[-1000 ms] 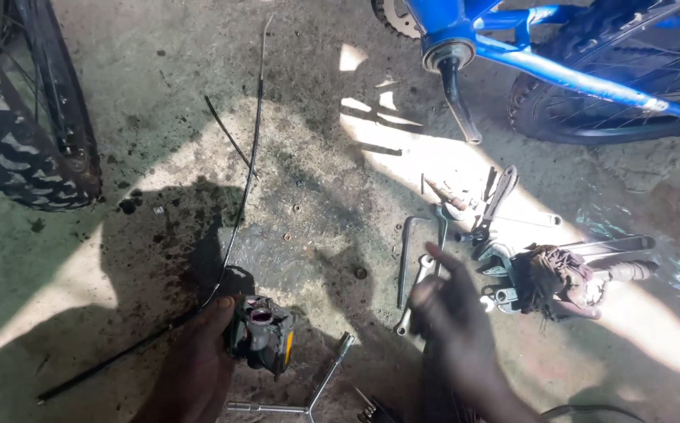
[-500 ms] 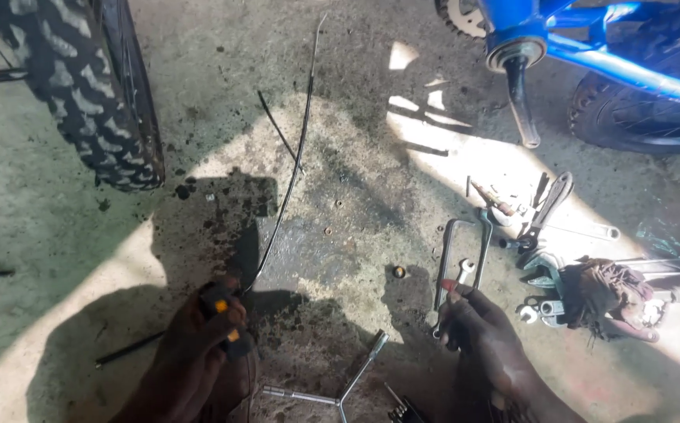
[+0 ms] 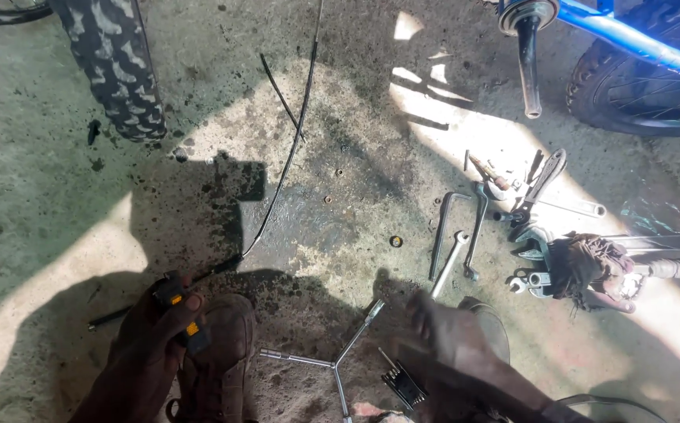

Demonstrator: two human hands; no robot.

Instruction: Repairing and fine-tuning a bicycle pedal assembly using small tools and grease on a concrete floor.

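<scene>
My left hand (image 3: 148, 345) grips a black bicycle pedal (image 3: 179, 313) with orange reflectors, low at the left, just above my brown shoe (image 3: 226, 345). My right hand (image 3: 453, 337) hovers low with fingers spread and nothing in it, close to a silver wrench (image 3: 449, 262) and next to a three-way socket wrench (image 3: 332, 362) lying on the concrete. A black folding multi-tool (image 3: 404, 384) lies just below that hand. A long black cable (image 3: 285, 164) runs across the floor from the top towards my left hand.
A pile of wrenches and a dark rag (image 3: 582, 262) lies at the right. A blue bicycle frame (image 3: 629, 43) with its crank arm (image 3: 529, 66) stands at the top right. A knobby tyre (image 3: 113, 63) stands at the top left. A small nut (image 3: 395, 241) lies loose.
The view has shifted left, so tyre and tools sit further right in frame. My left hand closed round the pedal and drew it nearer. My right hand pulled back from the wrenches.
</scene>
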